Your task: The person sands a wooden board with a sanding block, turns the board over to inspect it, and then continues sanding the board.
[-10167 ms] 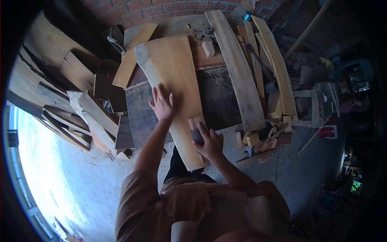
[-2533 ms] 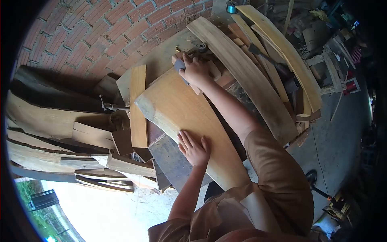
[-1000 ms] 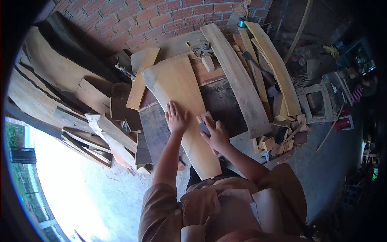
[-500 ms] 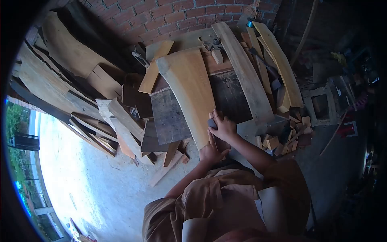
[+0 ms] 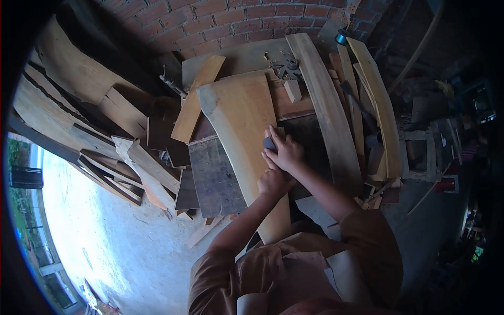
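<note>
A long, pale wooden board point(image 5: 236, 121) with one curved edge lies across the bench, its narrow end toward my body. My right hand point(image 5: 287, 151) is closed over a small block-like tool with a dark grey rounded part point(image 5: 270, 144) showing at the fingers. Close behind it, my left hand point(image 5: 274, 182) is also closed, seemingly on the rear of the same tool, with its forward fingers reaching the right hand. Both hands are over the board's right edge. Most of the tool is hidden under them, so its exact kind cannot be told.
A weathered plank point(image 5: 328, 110) and a yellowish curved board point(image 5: 378, 105) lie to the right. A short plank point(image 5: 199, 100) and a small wood block point(image 5: 293, 91) rest farther back. Many boards point(image 5: 68, 126) lean at left. A brick wall point(image 5: 231, 26) stands behind.
Both hands and the tool have moved forward along the board, away from my body. The camera view has shifted slightly, and more of the board's near end shows.
</note>
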Demonstrator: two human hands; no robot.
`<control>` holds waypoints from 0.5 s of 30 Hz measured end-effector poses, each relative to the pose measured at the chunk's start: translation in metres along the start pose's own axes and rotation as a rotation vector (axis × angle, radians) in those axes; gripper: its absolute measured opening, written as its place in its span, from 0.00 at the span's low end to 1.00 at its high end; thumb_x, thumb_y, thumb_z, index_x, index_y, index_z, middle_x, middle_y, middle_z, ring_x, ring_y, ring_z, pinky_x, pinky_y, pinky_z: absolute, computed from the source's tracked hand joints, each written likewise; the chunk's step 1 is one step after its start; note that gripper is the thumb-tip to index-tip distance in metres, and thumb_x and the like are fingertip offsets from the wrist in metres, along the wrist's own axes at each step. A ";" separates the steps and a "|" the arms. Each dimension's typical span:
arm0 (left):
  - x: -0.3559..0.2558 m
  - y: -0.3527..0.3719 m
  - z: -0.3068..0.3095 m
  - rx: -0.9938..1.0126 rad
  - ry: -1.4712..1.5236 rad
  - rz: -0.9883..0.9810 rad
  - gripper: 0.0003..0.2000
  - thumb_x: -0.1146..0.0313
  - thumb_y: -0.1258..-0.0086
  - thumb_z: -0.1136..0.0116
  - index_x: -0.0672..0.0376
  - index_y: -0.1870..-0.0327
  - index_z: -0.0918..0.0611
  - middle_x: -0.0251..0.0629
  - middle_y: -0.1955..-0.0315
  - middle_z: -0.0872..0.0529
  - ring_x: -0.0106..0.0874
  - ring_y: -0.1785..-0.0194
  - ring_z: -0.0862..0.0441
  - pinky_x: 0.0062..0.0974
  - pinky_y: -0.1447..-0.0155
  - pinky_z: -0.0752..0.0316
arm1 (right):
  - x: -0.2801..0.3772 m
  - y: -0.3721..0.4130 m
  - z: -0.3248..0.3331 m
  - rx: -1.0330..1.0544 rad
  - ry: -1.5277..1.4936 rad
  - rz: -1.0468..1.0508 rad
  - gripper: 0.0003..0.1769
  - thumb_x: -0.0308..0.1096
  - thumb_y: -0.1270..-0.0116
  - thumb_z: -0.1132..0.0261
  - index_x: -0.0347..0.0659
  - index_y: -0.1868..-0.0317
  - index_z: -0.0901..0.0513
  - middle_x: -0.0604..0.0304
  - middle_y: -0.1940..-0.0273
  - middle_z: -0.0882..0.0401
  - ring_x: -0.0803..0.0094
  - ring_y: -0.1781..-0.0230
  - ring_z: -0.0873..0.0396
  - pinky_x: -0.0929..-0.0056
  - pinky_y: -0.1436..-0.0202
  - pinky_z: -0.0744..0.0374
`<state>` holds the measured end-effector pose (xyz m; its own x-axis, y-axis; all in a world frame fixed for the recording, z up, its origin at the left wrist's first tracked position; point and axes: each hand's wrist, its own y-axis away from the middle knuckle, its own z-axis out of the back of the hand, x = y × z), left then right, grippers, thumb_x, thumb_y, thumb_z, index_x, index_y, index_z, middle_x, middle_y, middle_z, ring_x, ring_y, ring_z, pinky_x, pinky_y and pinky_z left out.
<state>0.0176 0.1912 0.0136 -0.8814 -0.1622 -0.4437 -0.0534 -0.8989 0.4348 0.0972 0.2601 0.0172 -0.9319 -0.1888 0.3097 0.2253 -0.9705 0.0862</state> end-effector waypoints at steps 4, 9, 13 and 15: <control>-0.016 -0.094 0.069 -0.085 -0.009 0.069 0.65 0.33 0.58 0.40 0.78 0.37 0.65 0.49 0.72 0.17 0.40 0.70 0.17 0.35 0.70 0.23 | -0.005 -0.120 0.012 -0.063 -0.032 0.007 0.43 0.58 0.47 0.40 0.65 0.32 0.47 0.43 0.63 0.26 0.52 0.70 0.21 0.59 0.71 0.23; -0.017 -0.210 0.133 -0.254 -0.022 0.103 0.62 0.33 0.56 0.43 0.77 0.36 0.62 0.47 0.70 0.16 0.41 0.66 0.17 0.36 0.65 0.23 | 0.002 -0.268 0.033 -0.015 -0.063 0.067 0.43 0.57 0.46 0.41 0.62 0.31 0.48 0.42 0.55 0.26 0.52 0.59 0.22 0.57 0.60 0.23; -0.012 -0.208 0.131 -0.294 -0.064 0.116 0.60 0.33 0.55 0.43 0.73 0.35 0.59 0.47 0.69 0.16 0.42 0.64 0.17 0.37 0.63 0.23 | 0.007 -0.265 0.029 -0.063 -0.078 0.011 0.42 0.57 0.45 0.42 0.63 0.31 0.48 0.43 0.55 0.26 0.50 0.58 0.23 0.58 0.58 0.24; -0.016 -0.179 0.120 -0.263 -0.077 0.119 0.58 0.34 0.54 0.44 0.70 0.34 0.59 0.48 0.69 0.16 0.42 0.65 0.17 0.37 0.64 0.23 | 0.002 -0.228 0.029 -0.045 -0.112 0.030 0.41 0.57 0.44 0.42 0.63 0.31 0.48 0.42 0.55 0.26 0.49 0.59 0.23 0.58 0.58 0.24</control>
<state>-0.0151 0.4032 0.0373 -0.9075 -0.2505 -0.3371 0.1668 -0.9516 0.2581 0.0522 0.4852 0.0260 -0.8870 -0.2019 0.4153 0.2367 -0.9710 0.0333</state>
